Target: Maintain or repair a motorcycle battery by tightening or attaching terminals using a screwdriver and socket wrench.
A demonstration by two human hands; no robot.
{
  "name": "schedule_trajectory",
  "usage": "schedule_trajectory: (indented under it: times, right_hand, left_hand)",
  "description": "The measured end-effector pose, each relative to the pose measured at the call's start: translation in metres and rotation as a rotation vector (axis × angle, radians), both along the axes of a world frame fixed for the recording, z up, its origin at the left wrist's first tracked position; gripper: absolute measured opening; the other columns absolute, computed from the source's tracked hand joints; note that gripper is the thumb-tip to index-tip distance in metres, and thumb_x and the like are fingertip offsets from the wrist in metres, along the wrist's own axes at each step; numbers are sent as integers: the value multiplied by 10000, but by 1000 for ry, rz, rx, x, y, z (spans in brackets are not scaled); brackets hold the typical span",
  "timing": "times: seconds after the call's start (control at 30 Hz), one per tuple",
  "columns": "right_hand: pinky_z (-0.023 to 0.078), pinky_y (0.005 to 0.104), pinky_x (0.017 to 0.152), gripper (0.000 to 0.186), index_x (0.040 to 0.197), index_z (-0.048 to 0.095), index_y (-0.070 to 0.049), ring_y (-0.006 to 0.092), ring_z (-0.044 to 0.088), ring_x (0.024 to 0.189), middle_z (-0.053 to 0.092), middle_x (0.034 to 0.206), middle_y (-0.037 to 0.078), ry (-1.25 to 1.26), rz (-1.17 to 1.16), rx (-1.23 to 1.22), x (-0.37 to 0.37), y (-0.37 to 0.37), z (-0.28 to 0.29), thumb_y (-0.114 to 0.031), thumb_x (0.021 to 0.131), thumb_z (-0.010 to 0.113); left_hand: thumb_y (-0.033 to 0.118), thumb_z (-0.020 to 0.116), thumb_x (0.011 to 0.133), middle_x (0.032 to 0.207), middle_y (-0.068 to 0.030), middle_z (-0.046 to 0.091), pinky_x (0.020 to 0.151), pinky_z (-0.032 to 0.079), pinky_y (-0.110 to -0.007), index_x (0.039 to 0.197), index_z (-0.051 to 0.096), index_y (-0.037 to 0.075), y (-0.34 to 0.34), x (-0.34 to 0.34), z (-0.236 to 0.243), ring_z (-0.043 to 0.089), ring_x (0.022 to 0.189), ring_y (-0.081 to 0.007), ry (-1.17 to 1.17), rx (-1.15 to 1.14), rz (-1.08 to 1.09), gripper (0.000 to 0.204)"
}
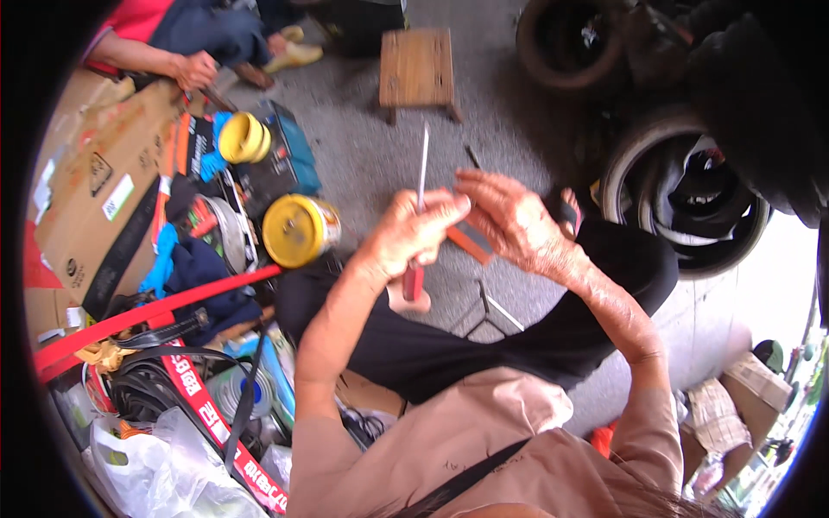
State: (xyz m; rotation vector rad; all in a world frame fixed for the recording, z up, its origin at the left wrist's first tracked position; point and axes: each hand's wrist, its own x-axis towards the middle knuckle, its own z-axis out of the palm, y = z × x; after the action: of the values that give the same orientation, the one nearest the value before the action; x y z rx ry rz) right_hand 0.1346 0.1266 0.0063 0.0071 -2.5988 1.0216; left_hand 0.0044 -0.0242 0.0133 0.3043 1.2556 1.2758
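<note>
My left hand (413,231) is wrapped round a screwdriver, its thin metal shaft (423,164) pointing up and away from me and its red handle (414,281) showing below the fist. Close beside it, my right hand (516,217) has its fingers stretched out, their tips at or near my left thumb; I cannot tell whether they touch. Under the hands lies an orange-red flat strip (470,245), partly hidden by them. On the ground between my legs is a thin dark metal piece with several arms (485,312).
Left stand a yellow tub (294,231), a yellow cup-like container (244,138), a teal case (294,148), cardboard (108,186) and a red bar (216,289). Ahead is a wooden stool (417,69). Tires (617,177) lie right. Another person's hand (197,71) is at the upper left.
</note>
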Motion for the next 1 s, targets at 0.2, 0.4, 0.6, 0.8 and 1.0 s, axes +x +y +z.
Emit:
schedule_trajectory:
  times: [0.2, 0.4, 0.6, 0.8, 1.0]
  right_hand:
    - [505, 420, 927, 347, 1180, 564, 51, 378, 600, 1098, 601, 1195, 232, -10, 55, -23, -3, 6, -2, -155, 901, 594]
    - [531, 414, 874, 385, 1207, 547, 42, 370, 624, 1048, 617, 1154, 221, 89, -51, -51, -10, 2, 11, -133, 873, 624]
    - [555, 369, 698, 268, 1089, 667, -16, 292, 680, 828, 663, 950, 135, 55, -96, -142, -1, 4, 5, -112, 840, 697]
    - [506, 374, 623, 209, 953, 671, -27, 291, 626, 713, 614, 792, 121, 99, -74, -237, -9, 4, 1, -78, 755, 717]
    - [542, 331, 613, 240, 998, 677, -41, 231, 671, 708, 645, 852, 84, 108, -98, -261, -12, -4, 0, -39, 767, 742]
  left_hand:
    - [237, 651, 932, 528, 97, 370, 366, 256, -201, 830, 609, 120, 8, 6, -5, 321, 402, -11, -137, 38, 96, 161]
    - [157, 703, 887, 569, 85, 476, 365, 263, -188, 872, 669, 75, 13, 0, 1, 357, 406, 6, -89, 113, 239, 89]
    - [63, 658, 898, 705, 15, 638, 368, 320, -181, 914, 690, 52, 14, -12, -22, 424, 432, -2, -112, 132, 191, 37]
    - [100, 583, 934, 538, 48, 404, 353, 267, -223, 966, 630, 38, -1, -18, -23, 358, 393, -45, -209, 100, 212, 84]
    - [157, 662, 909, 521, 72, 414, 366, 267, -202, 925, 652, 31, 0, -19, -7, 349, 396, -15, 24, 13, 179, 127]
